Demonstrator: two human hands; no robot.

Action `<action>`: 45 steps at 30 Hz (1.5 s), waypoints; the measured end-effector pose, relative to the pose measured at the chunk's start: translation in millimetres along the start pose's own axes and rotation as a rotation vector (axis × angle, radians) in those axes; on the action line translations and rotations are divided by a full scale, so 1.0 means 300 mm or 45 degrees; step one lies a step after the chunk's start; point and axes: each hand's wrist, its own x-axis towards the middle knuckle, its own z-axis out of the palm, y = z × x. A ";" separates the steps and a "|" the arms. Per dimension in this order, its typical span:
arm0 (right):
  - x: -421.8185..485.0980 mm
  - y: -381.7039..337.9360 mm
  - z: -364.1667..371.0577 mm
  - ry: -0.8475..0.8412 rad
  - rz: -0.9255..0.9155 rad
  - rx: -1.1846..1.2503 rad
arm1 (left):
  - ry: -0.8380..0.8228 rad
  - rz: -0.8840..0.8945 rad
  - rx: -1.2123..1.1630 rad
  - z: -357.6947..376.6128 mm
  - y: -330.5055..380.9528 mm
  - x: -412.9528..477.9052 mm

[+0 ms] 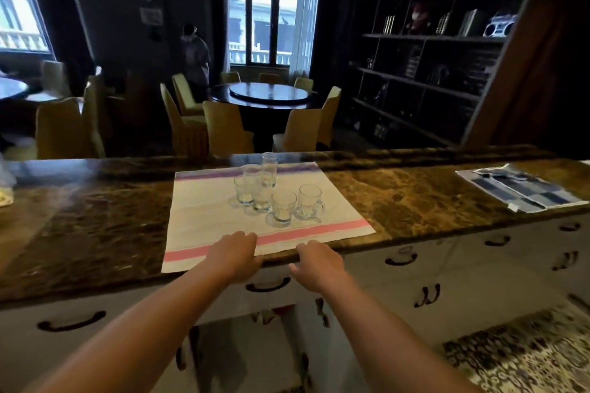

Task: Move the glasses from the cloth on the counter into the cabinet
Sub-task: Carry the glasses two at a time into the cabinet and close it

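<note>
Several clear glasses stand on a white cloth with pink and purple stripes, spread on the brown marble counter. One glass mug with a handle is at the right of the group, and a tall glass stands at the back. My left hand rests at the cloth's near edge, fingers apart and empty. My right hand hovers at the counter's front edge, also holding nothing. Below the counter is the white cabinet with dark handles; a door under my hands looks ajar.
A folded blue checked cloth lies on the counter at the right. Beyond the counter are a round dining table with yellow chairs, a person by the window, and dark bookshelves. A patterned rug covers the floor at the right.
</note>
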 end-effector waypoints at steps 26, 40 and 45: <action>0.775 0.077 -0.072 0.197 -0.208 -0.015 | 0.067 -0.037 -0.001 -0.109 -0.129 0.737; 1.183 0.197 -0.105 0.130 -0.319 0.046 | 0.016 -0.132 -0.171 -0.100 -0.157 1.074; 1.293 0.158 -0.095 0.182 -0.312 0.109 | -0.144 -0.127 -0.225 -0.088 -0.153 1.109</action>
